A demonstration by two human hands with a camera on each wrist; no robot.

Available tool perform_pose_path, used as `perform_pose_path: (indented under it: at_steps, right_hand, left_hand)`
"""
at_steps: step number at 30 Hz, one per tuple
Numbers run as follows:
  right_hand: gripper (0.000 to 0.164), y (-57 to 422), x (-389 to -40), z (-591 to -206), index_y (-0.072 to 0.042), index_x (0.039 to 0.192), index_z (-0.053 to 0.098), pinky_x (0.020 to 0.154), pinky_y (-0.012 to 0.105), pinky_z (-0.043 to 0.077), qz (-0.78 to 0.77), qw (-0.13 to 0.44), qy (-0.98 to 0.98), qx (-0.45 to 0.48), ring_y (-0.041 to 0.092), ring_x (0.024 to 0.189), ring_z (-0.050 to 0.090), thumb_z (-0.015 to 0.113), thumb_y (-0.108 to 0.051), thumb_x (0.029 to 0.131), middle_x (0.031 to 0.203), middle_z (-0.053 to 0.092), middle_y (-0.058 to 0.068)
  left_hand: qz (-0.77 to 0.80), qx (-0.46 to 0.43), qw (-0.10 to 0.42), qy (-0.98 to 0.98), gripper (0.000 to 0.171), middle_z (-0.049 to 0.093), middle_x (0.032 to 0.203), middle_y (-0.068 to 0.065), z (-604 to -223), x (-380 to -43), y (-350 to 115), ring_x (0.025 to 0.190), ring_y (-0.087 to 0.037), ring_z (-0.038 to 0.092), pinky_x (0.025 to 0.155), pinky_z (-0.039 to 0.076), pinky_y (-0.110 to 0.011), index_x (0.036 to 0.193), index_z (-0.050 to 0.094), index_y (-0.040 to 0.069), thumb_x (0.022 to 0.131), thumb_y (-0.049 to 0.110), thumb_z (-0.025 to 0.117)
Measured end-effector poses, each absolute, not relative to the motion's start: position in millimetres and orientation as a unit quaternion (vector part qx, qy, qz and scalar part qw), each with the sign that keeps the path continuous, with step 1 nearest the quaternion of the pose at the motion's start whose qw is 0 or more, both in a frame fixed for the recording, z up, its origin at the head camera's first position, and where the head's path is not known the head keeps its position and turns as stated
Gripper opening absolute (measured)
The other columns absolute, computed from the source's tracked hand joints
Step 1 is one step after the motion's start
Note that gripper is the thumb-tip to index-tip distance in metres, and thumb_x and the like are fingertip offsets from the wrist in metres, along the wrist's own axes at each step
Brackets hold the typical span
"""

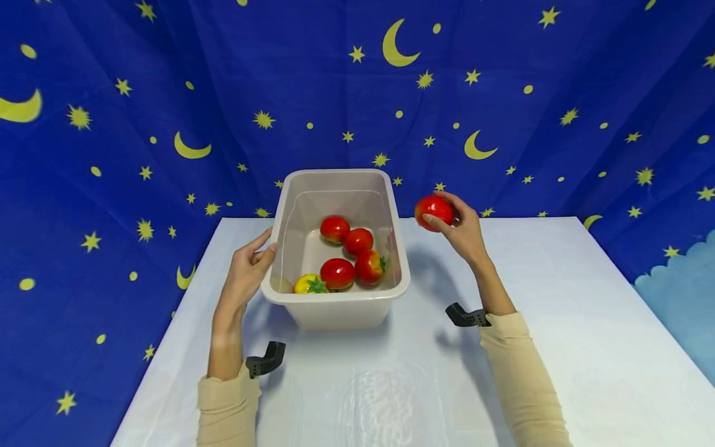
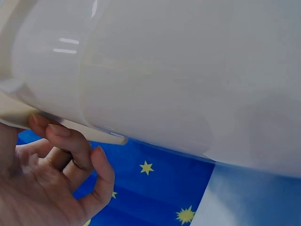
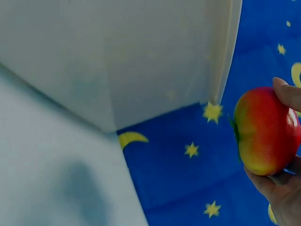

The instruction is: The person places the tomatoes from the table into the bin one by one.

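Observation:
A grey-white plastic bin (image 1: 341,313) stands on the table with several shiny tomatoes inside. Most are red, such as the tomato (image 1: 337,274) at the near end; beside it lies a yellow tomato (image 1: 310,284) with a green leafy top. My left hand (image 1: 246,273) grips the bin's left rim, and in the left wrist view its curled fingers (image 2: 70,146) sit beneath the rim. To the right of the bin, above the table, my right hand (image 1: 462,230) holds a red tomato (image 1: 434,212) between thumb and fingers. The right wrist view shows this tomato's yellowish, green-leafed end.
The white table (image 1: 558,347) spreads around the bin. A blue cloth (image 1: 313,74) with yellow stars and moons hangs behind the table and along its sides. A black wrist mount (image 1: 466,315) sticks out from the right cuff, and another mount (image 1: 267,359) from the left.

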State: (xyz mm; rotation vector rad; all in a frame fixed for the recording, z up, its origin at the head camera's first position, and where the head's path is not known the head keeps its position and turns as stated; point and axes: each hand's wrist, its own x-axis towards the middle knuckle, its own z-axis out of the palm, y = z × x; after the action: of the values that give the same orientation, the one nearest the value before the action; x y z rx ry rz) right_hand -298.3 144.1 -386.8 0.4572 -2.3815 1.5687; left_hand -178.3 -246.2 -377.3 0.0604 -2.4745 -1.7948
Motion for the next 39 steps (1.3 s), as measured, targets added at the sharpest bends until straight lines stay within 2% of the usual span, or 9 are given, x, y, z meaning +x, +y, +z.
perform_pose_path:
  at_steps: [8,15,20,28,35,39]
  right_hand:
    - [0.053,119.8,-289.7,-363.8,-0.009,0.137,0.055,0.102,0.042,0.047,0.538,0.156,-0.804,0.2,0.028,0.122,0.053,0.073,-0.014,0.088,0.137,0.056,0.013]
    - [0.054,93.0,-285.7,-345.3,-0.008,0.136,0.055,0.1,0.048,0.047,0.52,0.155,-0.802,0.25,0.027,0.119,0.054,0.075,-0.015,0.086,0.134,0.059,0.012]
    - [0.056,77.6,-283.1,-341.2,-0.007,0.136,0.054,0.099,0.048,0.047,0.494,0.131,-0.811,0.286,0.027,0.119,0.055,0.077,-0.016,0.085,0.133,0.059,0.012]
    - [0.061,60.3,-279.9,-343.6,-0.006,0.135,0.053,0.099,0.045,0.049,0.474,0.066,-0.813,0.332,0.027,0.118,0.057,0.08,-0.018,0.082,0.133,0.059,0.012]
    - [0.063,52.9,-280.6,-346.8,-0.006,0.138,0.052,0.104,0.046,0.045,0.469,0.043,-0.812,0.344,0.029,0.124,0.054,0.08,-0.018,0.082,0.136,0.057,0.012]
    - [0.068,53.2,-278.4,-349.4,-0.01,0.143,0.049,0.111,0.052,0.035,0.47,0.034,-0.82,0.326,0.028,0.134,0.047,0.079,-0.022,0.083,0.144,0.052,0.011]
  left_hand:
    - [-0.589,0.017,0.042,-0.807,0.053,0.062,0.118,-0.033,-377.0,-178.3,-246.2,0.088,-0.01,0.069,0.075,0.055,-0.024,0.152,0.034,0.012,0.103,0.025,0.05]
    - [-0.589,0.021,0.041,-0.807,0.053,0.062,0.119,-0.033,-376.4,-177.2,-247.6,0.084,-0.006,0.069,0.074,0.055,-0.024,0.152,0.035,0.014,0.103,0.026,0.05]
    - [-0.594,0.021,0.039,-0.803,0.053,0.061,0.122,-0.033,-376.3,-177.9,-247.0,0.085,-0.004,0.068,0.075,0.055,-0.023,0.152,0.035,0.014,0.103,0.024,0.05]
    - [-0.595,0.019,0.041,-0.802,0.053,0.061,0.122,-0.032,-376.8,-178.8,-247.0,0.093,-0.014,0.069,0.076,0.055,-0.024,0.152,0.035,0.012,0.102,0.023,0.05]
    - [-0.602,0.014,0.043,-0.797,0.053,0.06,0.124,-0.032,-378.0,-178.4,-247.8,0.082,0.003,0.065,0.075,0.055,-0.024,0.152,0.034,0.011,0.103,0.021,0.05]
    - [-0.605,0.008,0.045,-0.795,0.052,0.061,0.121,-0.032,-378.6,-179.0,-247.5,0.08,0.003,0.065,0.073,0.055,-0.024,0.151,0.035,0.01,0.102,0.021,0.05]
